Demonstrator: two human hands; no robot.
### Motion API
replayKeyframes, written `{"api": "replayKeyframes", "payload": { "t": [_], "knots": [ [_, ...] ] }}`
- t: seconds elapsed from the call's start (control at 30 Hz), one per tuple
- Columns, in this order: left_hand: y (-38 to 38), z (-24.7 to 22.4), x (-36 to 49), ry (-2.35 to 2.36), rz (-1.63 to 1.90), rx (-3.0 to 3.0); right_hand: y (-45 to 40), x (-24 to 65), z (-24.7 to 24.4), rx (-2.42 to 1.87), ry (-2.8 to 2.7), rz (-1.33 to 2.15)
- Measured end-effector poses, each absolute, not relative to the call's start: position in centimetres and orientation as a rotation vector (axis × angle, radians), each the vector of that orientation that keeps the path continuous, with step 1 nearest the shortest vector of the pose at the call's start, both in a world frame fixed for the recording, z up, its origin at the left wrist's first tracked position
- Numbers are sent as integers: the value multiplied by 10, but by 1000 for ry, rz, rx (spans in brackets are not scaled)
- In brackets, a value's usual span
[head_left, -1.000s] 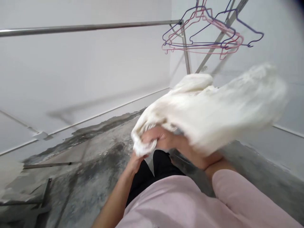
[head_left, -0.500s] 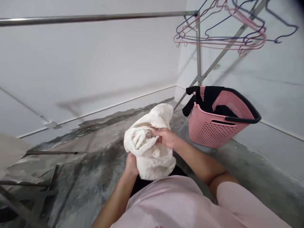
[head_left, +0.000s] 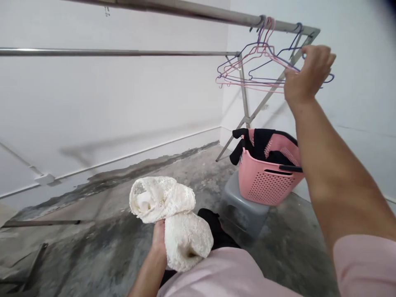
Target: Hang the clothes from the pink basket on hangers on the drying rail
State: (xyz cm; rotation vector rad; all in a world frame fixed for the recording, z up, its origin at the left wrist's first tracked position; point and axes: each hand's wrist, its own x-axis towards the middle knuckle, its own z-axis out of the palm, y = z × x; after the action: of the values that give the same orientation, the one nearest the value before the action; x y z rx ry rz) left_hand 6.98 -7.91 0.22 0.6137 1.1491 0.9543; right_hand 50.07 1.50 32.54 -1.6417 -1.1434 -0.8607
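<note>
A bundled white lace garment (head_left: pixel 188 237) rests over my left hand (head_left: pixel 159 235), which is closed around its underside; most of the fingers are hidden beneath the cloth. Raised at the upper right, my right hand (head_left: pixel 309 74) has its fingers curled at the shoulder ends of the plastic hangers (head_left: pixel 262 80). It appears to grip a hanger there, though the exact contact is partly covered by the hand. These hangers are blue and pink and hang from the metal rail (head_left: pixel 185 10).
A pink laundry basket (head_left: pixel 266 181) with black clothes (head_left: pixel 262 144) stands on a grey plastic stool (head_left: pixel 244 210) at the right, below my forearm. A second metal rail (head_left: pixel 123 53) runs along the white wall. Metal legs (head_left: pixel 37 260) lie low at the left.
My right hand has let go of the white garment and moved up and right to the hangers. The garment has shifted left and down with my left hand. The view has tilted up.
</note>
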Motion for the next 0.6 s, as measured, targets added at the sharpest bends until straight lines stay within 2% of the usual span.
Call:
{"api": "replayKeyframes", "payload": {
  "t": [0.13,0.43,0.6],
  "knots": [
    [-85,15,79,1076,910,351,43,527,345,-1909,-1069,-811],
    [-99,28,75,910,1036,84,93,546,351,-2061,-964,-643],
    [-99,25,71,928,1054,70,113,567,347,-1892,-1102,-651]
  ]
}}
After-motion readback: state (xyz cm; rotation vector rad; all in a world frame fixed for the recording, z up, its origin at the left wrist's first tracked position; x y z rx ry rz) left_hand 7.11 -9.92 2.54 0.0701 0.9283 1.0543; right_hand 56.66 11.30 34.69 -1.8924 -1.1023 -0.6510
